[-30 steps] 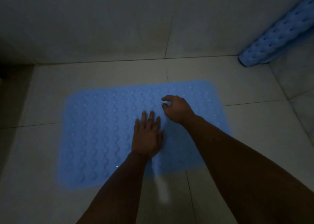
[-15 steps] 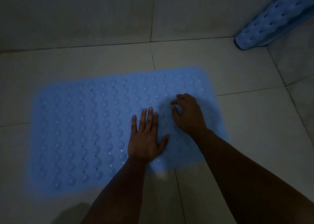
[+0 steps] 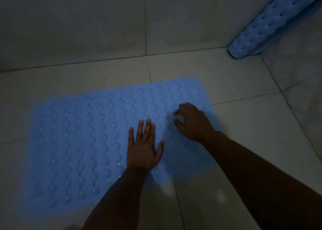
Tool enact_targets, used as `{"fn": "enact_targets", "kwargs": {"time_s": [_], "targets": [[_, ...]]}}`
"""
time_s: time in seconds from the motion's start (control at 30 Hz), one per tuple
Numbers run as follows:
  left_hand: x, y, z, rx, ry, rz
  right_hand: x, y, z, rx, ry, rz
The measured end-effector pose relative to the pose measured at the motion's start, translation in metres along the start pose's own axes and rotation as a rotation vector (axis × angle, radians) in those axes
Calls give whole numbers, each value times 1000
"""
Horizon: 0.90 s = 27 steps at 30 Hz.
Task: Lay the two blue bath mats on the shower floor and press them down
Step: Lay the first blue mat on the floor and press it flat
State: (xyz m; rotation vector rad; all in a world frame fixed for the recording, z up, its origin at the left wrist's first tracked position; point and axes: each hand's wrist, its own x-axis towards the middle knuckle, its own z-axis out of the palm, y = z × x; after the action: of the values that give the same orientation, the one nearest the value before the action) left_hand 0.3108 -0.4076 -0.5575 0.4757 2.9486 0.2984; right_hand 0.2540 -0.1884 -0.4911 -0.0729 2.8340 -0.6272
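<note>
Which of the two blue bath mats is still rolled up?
The rolled mat leaning in the far right corner; the flat mat lies spread under both hands.

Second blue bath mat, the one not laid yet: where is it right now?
In the head view the rolled-up blue bubbled bath mat leans in the far right corner, its lower end on the tiled floor, apart from the flat blue bath mat and both hands.

left hand flat, fingers spread, right hand clawed
</note>
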Motion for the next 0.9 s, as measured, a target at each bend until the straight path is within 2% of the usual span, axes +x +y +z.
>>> {"fn": "enact_targets", "kwargs": {"time_s": [0.1, 0.2, 0.37, 0.6, 0.9], "targets": [[9, 4, -18, -47, -116, -32, -2, -15, 7, -2, -88, 26], [24, -1, -50, -50, -214, -13, -16, -36, 32, -94, -112, -32], [17, -20, -59, -47, -32, 2, -31, -49, 76, -215, -80, -74], [28, -21, -41, -26, 90, -11, -38, -40, 98, -249, 66, -130], [30, -34, -34, -19, 126, -2, -40, -37, 104, -272, 74, -107]]}}
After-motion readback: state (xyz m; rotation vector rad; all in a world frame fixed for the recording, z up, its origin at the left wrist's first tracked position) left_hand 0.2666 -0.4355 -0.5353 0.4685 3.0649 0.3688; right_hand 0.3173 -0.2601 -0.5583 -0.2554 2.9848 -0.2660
